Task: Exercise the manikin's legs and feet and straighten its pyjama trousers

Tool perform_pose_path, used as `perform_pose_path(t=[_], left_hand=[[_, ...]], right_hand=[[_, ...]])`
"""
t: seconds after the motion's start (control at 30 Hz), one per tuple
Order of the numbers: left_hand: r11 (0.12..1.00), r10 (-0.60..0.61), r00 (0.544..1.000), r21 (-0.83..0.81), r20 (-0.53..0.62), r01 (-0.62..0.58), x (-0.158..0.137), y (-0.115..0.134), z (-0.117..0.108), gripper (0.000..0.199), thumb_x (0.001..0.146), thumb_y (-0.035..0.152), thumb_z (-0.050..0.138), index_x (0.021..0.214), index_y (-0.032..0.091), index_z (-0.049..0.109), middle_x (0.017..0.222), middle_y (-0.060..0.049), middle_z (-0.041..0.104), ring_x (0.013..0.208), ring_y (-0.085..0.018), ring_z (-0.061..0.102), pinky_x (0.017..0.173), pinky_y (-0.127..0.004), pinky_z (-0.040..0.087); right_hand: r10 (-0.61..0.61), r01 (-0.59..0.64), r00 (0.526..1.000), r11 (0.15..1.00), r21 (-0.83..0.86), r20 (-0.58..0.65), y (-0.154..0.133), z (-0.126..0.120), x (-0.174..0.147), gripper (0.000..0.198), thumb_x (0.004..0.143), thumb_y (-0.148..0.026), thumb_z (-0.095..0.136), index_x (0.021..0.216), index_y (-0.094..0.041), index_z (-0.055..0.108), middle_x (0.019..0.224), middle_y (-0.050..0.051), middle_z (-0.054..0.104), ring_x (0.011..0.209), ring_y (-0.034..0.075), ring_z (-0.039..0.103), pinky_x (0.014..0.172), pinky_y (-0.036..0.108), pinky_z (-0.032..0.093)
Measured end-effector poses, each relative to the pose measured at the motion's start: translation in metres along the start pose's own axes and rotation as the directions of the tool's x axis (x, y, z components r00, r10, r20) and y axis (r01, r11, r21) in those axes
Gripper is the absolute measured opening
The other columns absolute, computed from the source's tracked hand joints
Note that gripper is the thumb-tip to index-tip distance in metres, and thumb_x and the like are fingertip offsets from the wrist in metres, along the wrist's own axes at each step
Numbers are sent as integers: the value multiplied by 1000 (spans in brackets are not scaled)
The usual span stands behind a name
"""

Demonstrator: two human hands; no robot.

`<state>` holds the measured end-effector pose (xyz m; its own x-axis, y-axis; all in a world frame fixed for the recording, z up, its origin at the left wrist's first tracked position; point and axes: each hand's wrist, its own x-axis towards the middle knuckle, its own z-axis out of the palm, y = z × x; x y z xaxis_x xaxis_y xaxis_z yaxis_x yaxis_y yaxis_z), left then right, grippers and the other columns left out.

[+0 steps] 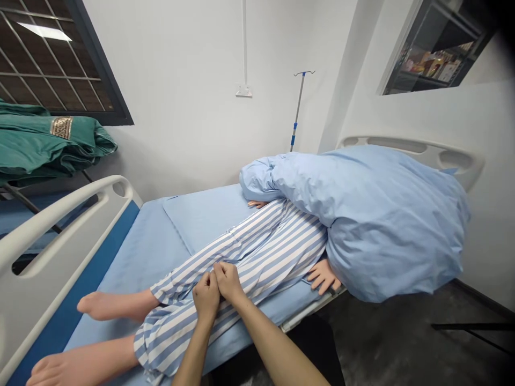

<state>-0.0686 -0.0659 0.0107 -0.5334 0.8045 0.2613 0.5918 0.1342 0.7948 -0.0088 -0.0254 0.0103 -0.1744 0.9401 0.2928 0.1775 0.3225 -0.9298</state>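
Observation:
My left hand (206, 296) and my right hand (228, 280) are side by side, touching, both closed into fists over the legs of a manikin. Beneath and around them are its blue-and-white striped trousers (265, 262). Whether any cloth is pinched inside my fingers is hidden. Two bare feet (72, 364) stick out of the trouser legs at the left. A light blue quilt (382, 220) is bunched over the upper body and covers the head. One manikin hand (324, 276) lies palm down by the quilt's lower edge; the other one (256, 203) peeks out on the far side.
The manikin lies on a bed with a blue sheet (155, 236). A white and blue footboard (68, 257) closes the left end, and a headboard (470, 161) rises at the right. An IV pole (298, 110) stands behind. Folded green fabric (52, 145) is stacked at far left.

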Motion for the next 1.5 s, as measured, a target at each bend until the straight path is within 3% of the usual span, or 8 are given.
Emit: perform_pose_path(t=[0.33, 0.53, 0.67, 0.77, 0.9, 1.27, 1.37, 1.5], left_hand=[[999, -30, 998, -36, 56, 32, 1, 1, -3, 35, 74, 38, 41, 48, 19, 27, 46, 6, 26, 49, -9, 32, 52, -22, 27], [886, -209, 978, -422, 8, 193, 20, 27, -3, 33, 70, 39, 46, 48, 20, 30, 43, 7, 26, 43, -8, 28, 44, -23, 26], [784, -179, 982, -595, 59, 178, 28, 63, 14, 33, 69, 39, 47, 48, 21, 28, 41, 8, 25, 38, -7, 25, 39, -22, 25], [801, -182, 979, -564, 89, 200, 18, 71, 40, 32, 70, 38, 44, 48, 21, 29, 41, 8, 27, 40, -7, 28, 41, -22, 27], [917, -150, 987, -366, 55, 159, -1, 61, 64, 34, 73, 40, 43, 48, 20, 32, 43, 6, 32, 47, -8, 32, 46, -21, 28], [963, 37, 992, -271, 119, -4, -6, 56, 63, 32, 77, 36, 37, 49, 20, 29, 47, 6, 30, 51, -9, 33, 51, -22, 27], [965, 53, 988, -261, 145, -14, -9, 55, 67, 33, 76, 35, 39, 50, 20, 25, 47, 6, 26, 50, -9, 30, 50, -23, 24], [957, 33, 989, -291, 144, 11, -11, 52, 68, 34, 74, 36, 41, 49, 20, 24, 47, 6, 25, 49, -8, 28, 50, -23, 23]], right_hand=[[-8, 8, 1000, 1000, -13, 3, 4, -54, 22, 44, 80, -44, 35, 48, -17, 23, 48, -5, 21, 47, 6, 24, 47, 21, 20], [49, -50, 996, 999, -10, -77, 30, -54, 21, 47, 83, -48, 27, 47, -17, 28, 46, -4, 25, 47, 7, 26, 47, 21, 21], [83, -80, 995, 994, 68, -53, 34, -52, 22, 49, 83, -49, 24, 48, -17, 35, 43, -4, 33, 46, 8, 31, 47, 20, 26], [126, -116, 991, 979, 167, -47, 33, -55, 25, 48, 83, -49, 23, 48, -17, 34, 43, -4, 33, 44, 8, 32, 46, 21, 27], [201, -167, 973, 953, 252, -113, 30, -59, 28, 43, 81, -48, 29, 49, -18, 30, 46, -4, 30, 45, 7, 30, 45, 21, 28], [292, -212, 944, 893, 397, -152, 19, -75, 39, 41, 77, -49, 34, 49, -20, 27, 39, -6, 24, 38, 7, 24, 39, 22, 24], [189, -144, 971, 950, 277, -144, 17, -98, 48, 43, 78, -50, 31, 49, -20, 27, 40, -6, 25, 39, 7, 24, 41, 22, 23], [-20, 8, 995, 992, -126, -94, 28, -121, 46, 46, 81, -49, 29, 47, -18, 29, 44, -3, 32, 46, 8, 29, 46, 23, 22]])
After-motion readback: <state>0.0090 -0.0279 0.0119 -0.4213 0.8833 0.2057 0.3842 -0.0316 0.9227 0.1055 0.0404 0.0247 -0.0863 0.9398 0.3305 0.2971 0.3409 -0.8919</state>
